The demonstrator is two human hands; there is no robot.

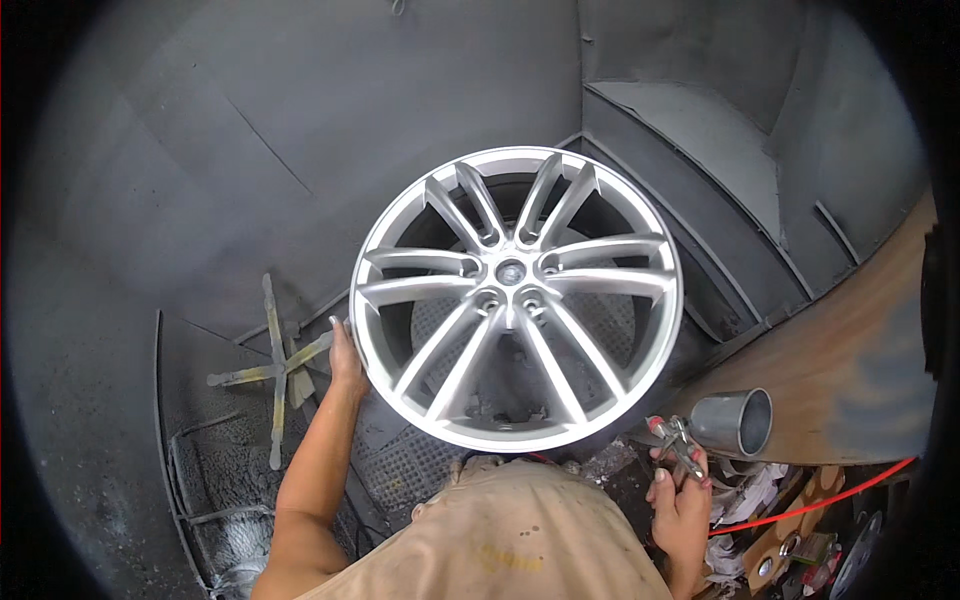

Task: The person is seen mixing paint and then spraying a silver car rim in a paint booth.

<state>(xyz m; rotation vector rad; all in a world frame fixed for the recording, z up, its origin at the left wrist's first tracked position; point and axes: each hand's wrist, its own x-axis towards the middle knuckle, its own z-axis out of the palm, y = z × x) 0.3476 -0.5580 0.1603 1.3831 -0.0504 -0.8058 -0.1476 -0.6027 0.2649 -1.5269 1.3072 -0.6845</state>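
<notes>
A silver alloy wheel rim with paired spokes faces up in front of me. At its left edge my left hand grips the side of the barrel, and some of its fingers are hidden behind the rim. My right hand, at the lower right, is closed around a spray gun. The gun's grey metal cup tilts with its round end to the right, close to the rim's lower right edge but apart from it.
Grey, paint-coated booth walls surround the wheel. A tape-wrapped cross-shaped stand is at the left. A red hose runs off to the right, past crumpled paper and clutter. A curved brownish panel stands at the right.
</notes>
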